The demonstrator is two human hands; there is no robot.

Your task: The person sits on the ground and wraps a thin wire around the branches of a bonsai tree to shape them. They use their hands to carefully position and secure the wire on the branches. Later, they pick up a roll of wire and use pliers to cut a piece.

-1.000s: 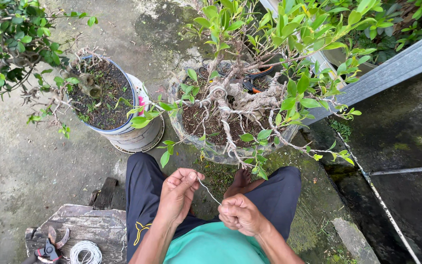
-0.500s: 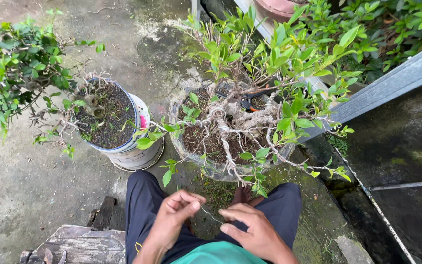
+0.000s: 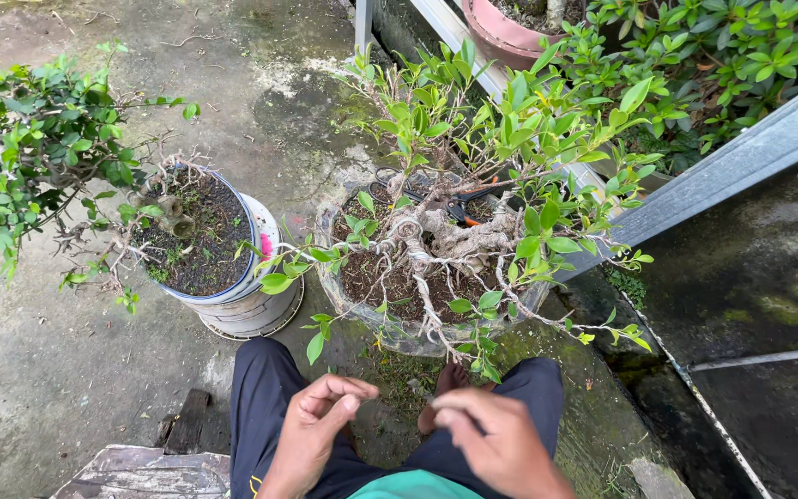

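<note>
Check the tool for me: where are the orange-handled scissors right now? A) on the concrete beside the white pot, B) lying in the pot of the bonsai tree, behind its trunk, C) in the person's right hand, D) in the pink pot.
B: the orange-handled scissors lie on the soil behind the bonsai tree trunk; neither hand holds them.

I looked down on a damp, stained concrete floor (image 3: 66,388), blotched green with moss toward its right side. A grey metal rail (image 3: 741,162) crossed the upper right corner at a slant, and a thin pale pipe (image 3: 768,359) lay across the dark wet ground beyond it. Weathered wooden boards (image 3: 140,471) sat at the floor's lower left edge. Leafy shrubs (image 3: 741,55) filled the top right corner. Daylight was soft and even.
</note>
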